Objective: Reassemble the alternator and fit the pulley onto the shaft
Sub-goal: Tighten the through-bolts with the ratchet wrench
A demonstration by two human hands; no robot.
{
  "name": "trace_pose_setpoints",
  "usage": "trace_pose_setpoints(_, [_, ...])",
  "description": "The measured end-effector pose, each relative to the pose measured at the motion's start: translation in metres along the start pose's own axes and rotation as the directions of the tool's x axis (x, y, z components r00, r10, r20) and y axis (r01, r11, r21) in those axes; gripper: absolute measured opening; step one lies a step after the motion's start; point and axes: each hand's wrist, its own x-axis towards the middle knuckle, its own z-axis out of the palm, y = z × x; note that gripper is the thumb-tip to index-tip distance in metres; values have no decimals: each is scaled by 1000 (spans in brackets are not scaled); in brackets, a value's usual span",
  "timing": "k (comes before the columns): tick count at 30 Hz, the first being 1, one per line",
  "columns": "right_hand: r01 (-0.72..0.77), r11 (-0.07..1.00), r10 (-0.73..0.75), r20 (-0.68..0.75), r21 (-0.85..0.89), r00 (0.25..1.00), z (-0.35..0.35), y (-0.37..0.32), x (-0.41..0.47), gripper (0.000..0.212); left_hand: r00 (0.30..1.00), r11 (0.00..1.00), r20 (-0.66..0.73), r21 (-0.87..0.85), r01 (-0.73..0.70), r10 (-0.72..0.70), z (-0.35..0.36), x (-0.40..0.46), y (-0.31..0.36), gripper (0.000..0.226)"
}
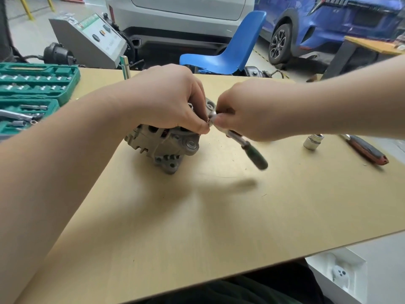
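A grey metal alternator (pixel 162 143) stands on the wooden table (pixel 197 216) near its middle. My left hand (pixel 168 99) lies over the top of the alternator with curled fingers, its thumb and fingertip pinching at the head of a ratchet. My right hand (pixel 247 108) grips the ratchet (pixel 245 145) near its silver head; the dark green handle sticks out down and to the right, blurred. The pulley is hidden under my hands or out of sight.
A green socket set case (pixel 32 88) lies open at the left edge. A loose silver socket (pixel 312 142) and a red-black handled tool (pixel 368 151) lie at the right. A silver bar (pixel 125 66) stands behind. A blue chair (pixel 232 47) and cars stand beyond.
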Motion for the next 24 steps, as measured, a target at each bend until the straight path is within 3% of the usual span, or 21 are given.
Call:
trace_pose_setpoints(3, [-187,905,164,90,383,982,10,-3,1,36,1000,1000,10,10,12,-12,0,2,-1,14])
trace_pose_setpoints(6, [-218,856,196,97,469,976,12,-8,1,37,1000,1000,15,4,9,-9,-2,1,-1,11])
trace_pose_setpoints(9, [-114,946,112,23,302,993,5,-10,-4,39,1000,1000,-8,0,29,-29,0,0,-1,13])
trace_pose_setpoints(11, [42,999,-42,-15,14,999,5,-9,-8,30,999,999,-22,5,42,-42,2,0,0,17])
trace_pose_setpoints(13, [145,964,-151,-10,-223,988,7,-10,-11,14,999,999,-18,-4,46,-46,1,-1,0,18])
trace_pose_setpoints(14, [146,959,-152,-6,-242,988,7,-10,-12,13,999,999,-13,-8,45,-45,1,-1,0,18])
trace_pose_setpoints(18, [10,985,-7,-19,172,1000,5,-7,-11,32,999,999,-4,5,44,-44,-1,0,1,18])
trace_pose_setpoints(21, [-141,865,150,20,481,989,9,-8,-8,36,998,998,20,8,65,-65,-2,0,2,20])
trace_pose_setpoints(24, [-93,916,109,-19,390,994,10,-8,-5,37,996,996,5,3,84,-84,-1,-2,1,20])
